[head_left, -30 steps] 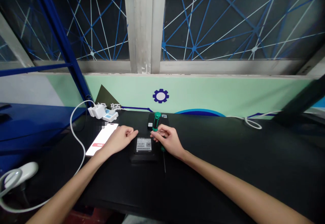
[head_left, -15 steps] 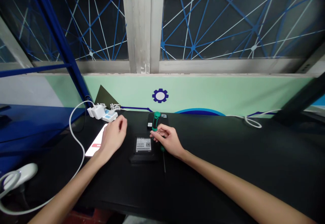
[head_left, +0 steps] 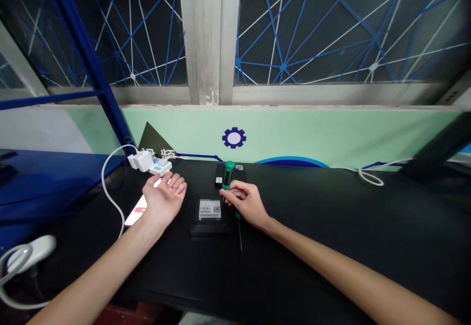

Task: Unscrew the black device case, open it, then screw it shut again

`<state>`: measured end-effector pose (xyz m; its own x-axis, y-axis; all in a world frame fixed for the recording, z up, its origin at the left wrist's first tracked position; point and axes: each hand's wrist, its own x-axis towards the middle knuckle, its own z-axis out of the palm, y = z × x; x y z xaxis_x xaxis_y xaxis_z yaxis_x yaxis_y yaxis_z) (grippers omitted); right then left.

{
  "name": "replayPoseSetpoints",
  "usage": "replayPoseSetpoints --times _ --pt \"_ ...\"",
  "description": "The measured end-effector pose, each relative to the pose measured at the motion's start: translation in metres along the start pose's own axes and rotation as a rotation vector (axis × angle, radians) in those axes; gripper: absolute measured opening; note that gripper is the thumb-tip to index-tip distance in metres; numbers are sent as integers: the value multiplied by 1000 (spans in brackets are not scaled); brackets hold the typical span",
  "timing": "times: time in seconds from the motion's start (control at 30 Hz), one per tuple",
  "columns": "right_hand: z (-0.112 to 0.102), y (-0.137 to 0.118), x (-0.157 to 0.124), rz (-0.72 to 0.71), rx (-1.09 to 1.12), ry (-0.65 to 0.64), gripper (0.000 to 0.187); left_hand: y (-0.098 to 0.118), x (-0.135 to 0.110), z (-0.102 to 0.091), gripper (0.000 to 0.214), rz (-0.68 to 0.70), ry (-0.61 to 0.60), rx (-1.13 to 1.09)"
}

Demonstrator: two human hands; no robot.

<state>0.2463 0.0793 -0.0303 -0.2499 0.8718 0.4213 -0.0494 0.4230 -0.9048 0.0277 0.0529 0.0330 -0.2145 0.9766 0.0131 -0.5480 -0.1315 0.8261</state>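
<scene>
My right hand grips a green-and-black screwdriver, which stands upright with its handle above my fingers. Just left of its hidden lower end lies a flat black drive with a white label, resting on a dark base. Under my right hand is a second screwdriver; its shaft points toward me and its handle is mostly covered. My left hand is turned palm up over a lit phone. Its fingers are loosely curled and apart, and the palm shows nothing in it.
Behind the screwdriver sits a black box with small labels. White plugs on a power strip stand at the back left, and a white cable loops down. A white device lies far left. The wall closes off the back.
My left hand has rolled over from back-up to palm-up, and its fingers have opened. The right hand holds the screwdriver much as before. The whole view has shifted slightly.
</scene>
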Motion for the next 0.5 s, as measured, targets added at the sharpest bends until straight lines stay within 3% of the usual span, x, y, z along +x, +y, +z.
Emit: replayPoseSetpoints --times 0.07,0.13,0.23,0.33,0.37,0.4,0.5 --pt "0 0 0 5 3 0 33 -12 -4 2 20 120 176 20" --pt "1 -1 0 14 8 -3 34 -20 -7 3 17 358 229 291" --pt "1 -3 -1 9 4 -1 35 -24 -9 1 35 499 20 863" --pt "1 -4 0 -29 -18 12 36 -17 -7 -6 22 236 -131 1039" --pt "0 -5 0 -43 -24 15 36 -13 -5 -9 18 57 -144 986" --pt "0 -5 0 -52 -25 17 36 -9 -2 -12 20 -37 -171 962" --pt "1 -4 0 -57 -24 13 35 2 8 -17 25 -229 -265 856"
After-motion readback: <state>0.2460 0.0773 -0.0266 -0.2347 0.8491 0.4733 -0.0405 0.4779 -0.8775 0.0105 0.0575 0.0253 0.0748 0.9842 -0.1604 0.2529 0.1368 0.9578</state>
